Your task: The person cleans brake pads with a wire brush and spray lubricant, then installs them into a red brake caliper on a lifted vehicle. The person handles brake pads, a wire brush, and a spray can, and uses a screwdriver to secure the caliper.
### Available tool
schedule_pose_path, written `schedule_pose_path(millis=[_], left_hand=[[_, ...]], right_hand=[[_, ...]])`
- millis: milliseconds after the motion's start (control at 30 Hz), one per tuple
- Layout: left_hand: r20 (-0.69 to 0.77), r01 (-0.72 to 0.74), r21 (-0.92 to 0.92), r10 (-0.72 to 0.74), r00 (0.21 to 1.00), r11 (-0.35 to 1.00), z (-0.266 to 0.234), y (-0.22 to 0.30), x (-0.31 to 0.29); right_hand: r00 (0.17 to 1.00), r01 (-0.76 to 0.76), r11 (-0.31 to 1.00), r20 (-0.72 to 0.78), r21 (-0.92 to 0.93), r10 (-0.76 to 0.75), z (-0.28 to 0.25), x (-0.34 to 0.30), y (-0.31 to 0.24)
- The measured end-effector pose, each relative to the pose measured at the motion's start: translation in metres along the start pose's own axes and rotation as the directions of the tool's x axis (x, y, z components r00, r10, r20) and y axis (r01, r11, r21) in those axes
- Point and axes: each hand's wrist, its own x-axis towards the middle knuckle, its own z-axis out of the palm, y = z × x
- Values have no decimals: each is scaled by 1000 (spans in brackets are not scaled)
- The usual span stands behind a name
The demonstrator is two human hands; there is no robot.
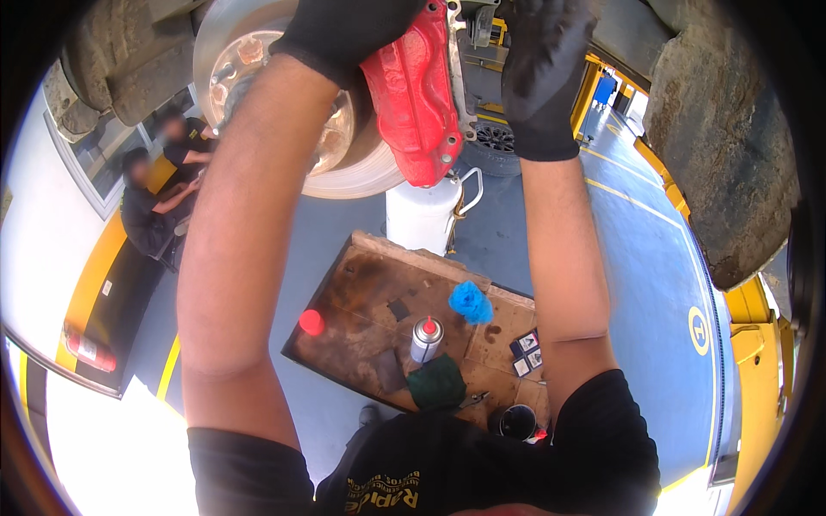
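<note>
Both my hands are raised to the top of the view in black gloves. My left hand (357, 34) lies against the upper part of a red brake caliper (415, 103) and looks closed on it, though the upper edge cuts off its fingertips. The caliper sits at the right edge of a worn brake disc (366, 168), partly behind my left forearm. To the right of the caliper and its metal bracket (460, 77), my right hand (546, 73) is held up with its fingers curled. Whatever it may hold is hidden.
Below is a stained cardboard-covered tray (344, 279) with a spray can (427, 338), blue cloth (470, 302), dark green cloth (436, 383), red cap (311, 322) and black cup (518, 422). A white container (420, 211) stands behind it. Two people sit at the left wall.
</note>
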Motion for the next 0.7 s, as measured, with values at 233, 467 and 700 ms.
schedule_pose_path(millis=[233,467,700], left_hand=[[-37,5,11,-4,999,1000,-6,3,-2],[-129,88,-148,-108,986,985,-3,5,3],[-115,117,-247,-149,982,962,11,6,7]], right_hand=[[992,-123,976,35,179,118,63,-2,-26],[959,-273,925,-2,265,283,54,63,-13],[987,-118,990,-100,75,125,1,-20,35]])
